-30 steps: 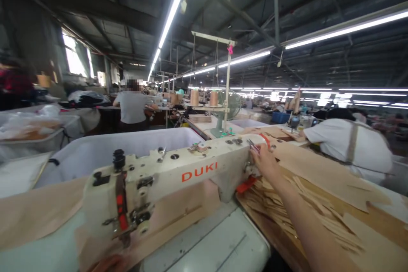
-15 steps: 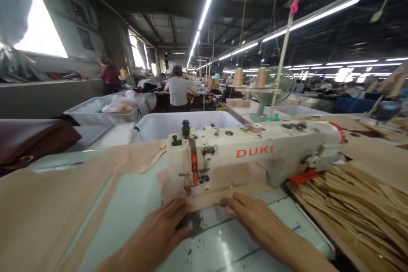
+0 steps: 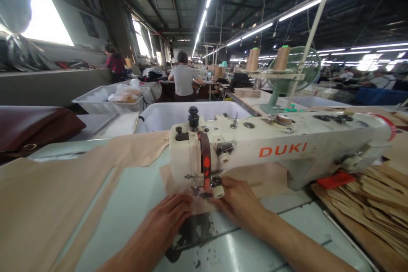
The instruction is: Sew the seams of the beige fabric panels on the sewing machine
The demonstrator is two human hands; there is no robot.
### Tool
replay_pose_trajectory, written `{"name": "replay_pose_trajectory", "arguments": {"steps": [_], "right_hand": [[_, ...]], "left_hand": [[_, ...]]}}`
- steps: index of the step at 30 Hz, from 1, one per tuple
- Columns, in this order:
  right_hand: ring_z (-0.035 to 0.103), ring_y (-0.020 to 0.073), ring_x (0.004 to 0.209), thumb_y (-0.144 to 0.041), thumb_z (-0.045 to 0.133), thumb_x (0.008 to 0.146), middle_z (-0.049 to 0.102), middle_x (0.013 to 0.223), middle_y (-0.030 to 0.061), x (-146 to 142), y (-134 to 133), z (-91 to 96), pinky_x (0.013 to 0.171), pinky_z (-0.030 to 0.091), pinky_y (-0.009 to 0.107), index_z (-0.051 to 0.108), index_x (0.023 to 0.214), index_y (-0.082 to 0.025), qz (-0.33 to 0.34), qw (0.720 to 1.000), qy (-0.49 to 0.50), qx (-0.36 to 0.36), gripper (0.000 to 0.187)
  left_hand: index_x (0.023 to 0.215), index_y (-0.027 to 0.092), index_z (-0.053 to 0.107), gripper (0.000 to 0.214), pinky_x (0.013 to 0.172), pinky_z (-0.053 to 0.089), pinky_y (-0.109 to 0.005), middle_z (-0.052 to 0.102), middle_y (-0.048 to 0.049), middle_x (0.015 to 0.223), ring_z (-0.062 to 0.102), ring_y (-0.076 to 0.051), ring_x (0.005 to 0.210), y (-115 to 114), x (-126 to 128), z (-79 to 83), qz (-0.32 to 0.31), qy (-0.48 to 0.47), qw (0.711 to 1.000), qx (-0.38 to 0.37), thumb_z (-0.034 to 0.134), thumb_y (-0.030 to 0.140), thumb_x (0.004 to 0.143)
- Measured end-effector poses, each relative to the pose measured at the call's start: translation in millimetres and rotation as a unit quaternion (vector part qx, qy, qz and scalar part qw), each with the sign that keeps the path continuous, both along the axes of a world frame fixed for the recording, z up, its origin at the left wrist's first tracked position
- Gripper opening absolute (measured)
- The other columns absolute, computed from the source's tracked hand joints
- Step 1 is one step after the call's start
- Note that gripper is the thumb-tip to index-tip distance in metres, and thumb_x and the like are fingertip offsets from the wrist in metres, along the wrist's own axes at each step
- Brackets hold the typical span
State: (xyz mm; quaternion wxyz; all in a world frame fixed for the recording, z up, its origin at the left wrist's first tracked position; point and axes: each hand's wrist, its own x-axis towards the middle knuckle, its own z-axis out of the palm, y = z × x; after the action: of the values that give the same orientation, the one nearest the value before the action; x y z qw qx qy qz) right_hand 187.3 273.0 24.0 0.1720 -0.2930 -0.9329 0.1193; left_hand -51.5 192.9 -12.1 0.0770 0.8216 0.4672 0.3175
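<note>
A white sewing machine (image 3: 245, 144) marked DUKI stands across the table before me. Under its needle area lies a flat beige piece of material (image 3: 270, 178), its near edge showing between my hands. My left hand (image 3: 168, 216) rests on the left part of that piece, fingers stretched forward and lying flat, just left of the presser foot. To the right of the foot, my right hand (image 3: 240, 202) lies on the same piece with its fingers extended; some fingertips are hidden behind a machine knob.
Large beige sheets (image 3: 79, 170) cover the table's left side. Stacked beige strips (image 3: 366, 208) lie on a board at right. Behind the machine are a white bin (image 3: 191, 112), thread cones (image 3: 253, 59) and a green fan (image 3: 296, 72). A brown leather-like item (image 3: 38, 127) sits far left.
My right hand has moved left and inward, close beside the presser foot. My left hand stays on the piece near the foot. The view has moved closer to the machine.
</note>
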Motion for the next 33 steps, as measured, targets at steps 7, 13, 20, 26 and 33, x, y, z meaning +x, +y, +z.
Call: {"name": "replay_pose_trajectory", "arguments": {"steps": [7, 13, 20, 26, 33], "right_hand": [[0.064, 0.0192, 0.097, -0.034, 0.051, 0.099, 0.068, 0.107, 0.0038, -0.3, -0.7, -5.9, 0.082, 0.048, 0.029, 0.067, 0.12, -0.028, -0.009, 1.0, -0.011, -0.003, 0.027], [0.063, 0.0188, 0.102, -0.033, 0.049, 0.101, 0.067, 0.11, 0.0068, -1.0, 0.0, -5.4, 0.087, 0.047, 0.028, 0.067, 0.119, -0.025, -0.001, 1.0, -0.022, -0.009, 0.027], [0.064, 0.0179, 0.099, -0.034, 0.05, 0.1, 0.067, 0.109, 0.0038, 0.2, 2.1, -7.6, 0.083, 0.047, 0.026, 0.069, 0.112, -0.024, 0.002, 1.0, -0.007, -0.003, 0.024], [0.064, 0.0183, 0.098, -0.035, 0.049, 0.1, 0.067, 0.107, 0.0037, -3.1, -0.6, -3.8, 0.083, 0.047, 0.027, 0.07, 0.104, -0.023, 0.005, 1.0, -0.024, -0.004, 0.024], [0.064, 0.0183, 0.095, -0.033, 0.049, 0.1, 0.067, 0.105, 0.0044, -6.8, -2.8, -9.2, 0.082, 0.047, 0.026, 0.069, 0.105, -0.021, -0.001, 1.0, -0.019, -0.004, 0.024]], "left_hand": [[0.101, 0.025, 0.061, 0.017, 0.082, 0.057, -0.029, 0.065, -0.0023, 0.102, 0.066, -0.02, 0.093, 4.1, 3.3, -0.6, 0.029, 0.001, 1.0, 0.0, 0.046, 0.034, 0.102], [0.104, 0.022, 0.059, 0.02, 0.081, 0.057, -0.033, 0.066, -0.0058, 0.099, 0.065, -0.022, 0.092, 7.0, 6.2, -1.4, 0.031, 0.044, 0.994, 0.099, 0.039, 0.025, 0.103], [0.107, 0.023, 0.056, 0.02, 0.079, 0.055, -0.029, 0.064, -0.0048, 0.101, 0.064, -0.019, 0.091, 6.0, 3.4, -7.8, 0.028, 0.03, 0.996, 0.075, 0.036, 0.025, 0.104], [0.106, 0.024, 0.056, 0.02, 0.084, 0.055, -0.026, 0.065, -0.0042, 0.103, 0.065, -0.018, 0.094, 2.9, 4.7, 1.1, 0.018, 0.02, 0.998, 0.058, 0.036, 0.025, 0.105], [0.11, 0.025, 0.054, 0.017, 0.091, 0.052, -0.028, 0.065, -0.0043, 0.11, 0.064, -0.019, 0.102, 3.0, 4.8, -0.3, 0.004, 0.046, 0.997, 0.058, 0.038, 0.027, 0.106]]}}
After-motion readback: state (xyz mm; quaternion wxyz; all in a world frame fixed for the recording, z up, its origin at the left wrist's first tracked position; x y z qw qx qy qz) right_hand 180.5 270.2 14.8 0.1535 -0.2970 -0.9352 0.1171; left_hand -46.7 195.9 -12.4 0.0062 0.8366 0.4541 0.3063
